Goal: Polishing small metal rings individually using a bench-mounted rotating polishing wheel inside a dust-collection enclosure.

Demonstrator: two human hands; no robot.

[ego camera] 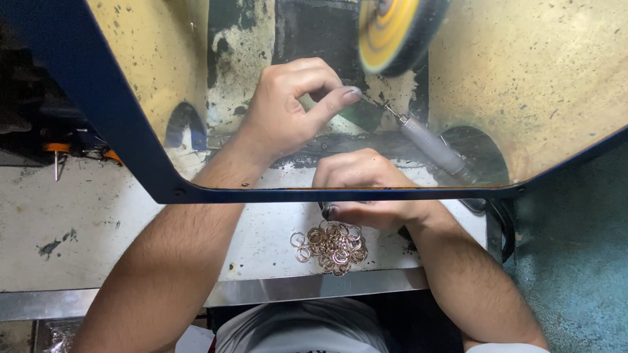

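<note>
Two hands are seen under a clear shield with a blue frame; the left hand is raised at the far side, thumb and forefinger pinched together on something too small to be made out, probably a ring; the right hand lies nearer, fingers curled shut around the body of a handheld rotary tool. The tool's long axis runs from near right to far left, its thin tip ending just beside the pinched fingertips, so the held piece lies to the far left of the right hand. A yellow buffing wheel is blurred just beyond the left fingers; a heap of small metal rings lies on the bench just near of the right hand.
</note>
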